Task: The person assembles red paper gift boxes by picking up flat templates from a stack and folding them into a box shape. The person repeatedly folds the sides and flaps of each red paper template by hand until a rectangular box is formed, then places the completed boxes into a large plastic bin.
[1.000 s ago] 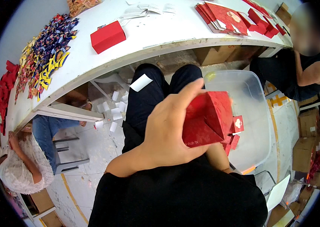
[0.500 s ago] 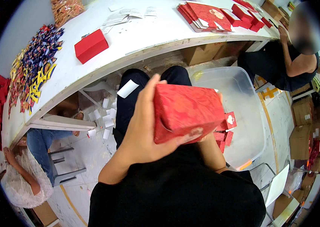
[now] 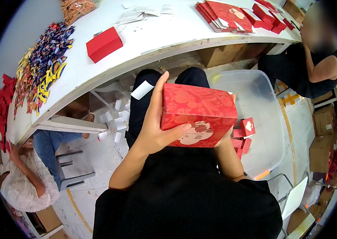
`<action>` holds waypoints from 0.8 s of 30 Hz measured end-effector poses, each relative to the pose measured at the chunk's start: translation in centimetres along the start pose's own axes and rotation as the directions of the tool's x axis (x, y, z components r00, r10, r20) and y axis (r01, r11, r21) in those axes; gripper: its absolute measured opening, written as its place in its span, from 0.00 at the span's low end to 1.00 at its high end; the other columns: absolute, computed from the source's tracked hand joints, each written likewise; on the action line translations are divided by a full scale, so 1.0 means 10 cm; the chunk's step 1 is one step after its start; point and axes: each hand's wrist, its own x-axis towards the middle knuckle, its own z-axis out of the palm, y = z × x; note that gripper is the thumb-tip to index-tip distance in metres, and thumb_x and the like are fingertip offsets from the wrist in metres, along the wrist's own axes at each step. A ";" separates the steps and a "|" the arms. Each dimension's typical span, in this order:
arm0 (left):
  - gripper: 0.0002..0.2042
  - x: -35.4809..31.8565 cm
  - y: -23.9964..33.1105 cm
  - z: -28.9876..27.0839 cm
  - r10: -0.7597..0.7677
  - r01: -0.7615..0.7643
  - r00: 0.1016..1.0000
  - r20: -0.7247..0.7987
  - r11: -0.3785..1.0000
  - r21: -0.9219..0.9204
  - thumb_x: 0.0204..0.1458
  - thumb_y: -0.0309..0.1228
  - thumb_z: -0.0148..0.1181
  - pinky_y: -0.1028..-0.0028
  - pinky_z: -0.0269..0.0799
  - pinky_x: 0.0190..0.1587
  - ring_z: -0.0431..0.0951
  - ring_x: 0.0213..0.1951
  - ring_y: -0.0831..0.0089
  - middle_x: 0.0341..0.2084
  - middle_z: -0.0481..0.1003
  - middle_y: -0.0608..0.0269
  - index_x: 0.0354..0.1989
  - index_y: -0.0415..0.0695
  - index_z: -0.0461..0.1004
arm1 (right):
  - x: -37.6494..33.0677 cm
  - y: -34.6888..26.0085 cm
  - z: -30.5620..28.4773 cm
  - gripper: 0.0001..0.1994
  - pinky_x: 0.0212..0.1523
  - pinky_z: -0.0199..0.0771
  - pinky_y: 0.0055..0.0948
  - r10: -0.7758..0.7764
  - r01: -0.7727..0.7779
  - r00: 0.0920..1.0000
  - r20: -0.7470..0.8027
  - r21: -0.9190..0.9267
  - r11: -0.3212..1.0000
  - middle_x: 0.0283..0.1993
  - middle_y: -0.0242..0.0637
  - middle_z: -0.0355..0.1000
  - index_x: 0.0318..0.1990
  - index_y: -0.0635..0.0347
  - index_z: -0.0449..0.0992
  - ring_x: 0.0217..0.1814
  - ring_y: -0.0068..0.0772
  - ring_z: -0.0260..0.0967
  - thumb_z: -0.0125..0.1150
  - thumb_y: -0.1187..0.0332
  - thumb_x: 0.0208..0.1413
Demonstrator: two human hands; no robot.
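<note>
In the head view, the person is holding a red box (image 3: 198, 113) above the lap, near the body and below the white table (image 3: 168, 36). The left hand (image 3: 156, 125) is wrapping around the box's left end, thumb pressing on its front and fingers running up the side. The right hand (image 3: 226, 133) is sitting almost wholly behind the box, so its grip is hard to make out. To the right, a clear plastic bin (image 3: 262, 115) is holding several small red boxes (image 3: 244, 133), partly hidden by the held box. A closed red box (image 3: 104, 44) is lying on the table, far left.
</note>
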 end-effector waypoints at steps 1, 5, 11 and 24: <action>0.46 0.00 0.00 -0.02 -0.016 0.016 1.000 0.002 1.000 -0.008 0.39 0.27 0.64 0.71 0.57 0.55 0.62 0.52 0.69 0.50 0.59 0.56 0.64 0.41 0.37 | 0.00 0.01 0.00 0.45 0.58 0.58 0.48 0.003 -0.003 1.000 -0.020 -0.029 1.000 0.61 0.48 0.57 0.61 0.59 0.55 0.60 0.49 0.58 0.31 0.28 0.46; 0.43 0.00 -0.03 -0.10 -0.078 0.073 0.995 -0.061 0.994 -0.078 0.39 0.27 0.63 0.72 0.58 0.54 0.65 0.50 0.70 0.47 0.63 0.57 0.63 0.40 0.43 | 0.03 0.04 0.00 0.45 0.58 0.58 0.47 0.043 -0.051 0.997 -0.066 -0.120 0.991 0.61 0.47 0.57 0.60 0.60 0.55 0.60 0.48 0.58 0.30 0.29 0.48; 0.36 0.00 -0.08 -0.32 -0.100 0.057 0.972 -0.212 0.978 -0.199 0.38 0.26 0.61 0.73 0.61 0.52 0.69 0.46 0.70 0.44 0.68 0.56 0.60 0.38 0.53 | 0.04 0.12 0.38 0.36 0.54 0.63 0.42 -0.129 0.041 0.977 -0.167 -0.453 0.891 0.56 0.48 0.63 0.54 0.67 0.63 0.56 0.45 0.62 0.30 0.39 0.56; 0.34 -0.05 0.09 -0.28 -0.109 0.015 0.951 -0.289 0.951 -0.309 0.42 0.27 0.57 0.70 0.65 0.51 0.70 0.48 0.65 0.45 0.67 0.51 0.60 0.36 0.50 | -0.03 0.23 0.44 0.05 0.29 0.59 0.13 -0.572 0.197 0.808 0.139 -0.980 0.040 0.27 0.27 0.65 0.32 0.65 0.69 0.28 0.13 0.60 0.54 0.82 0.46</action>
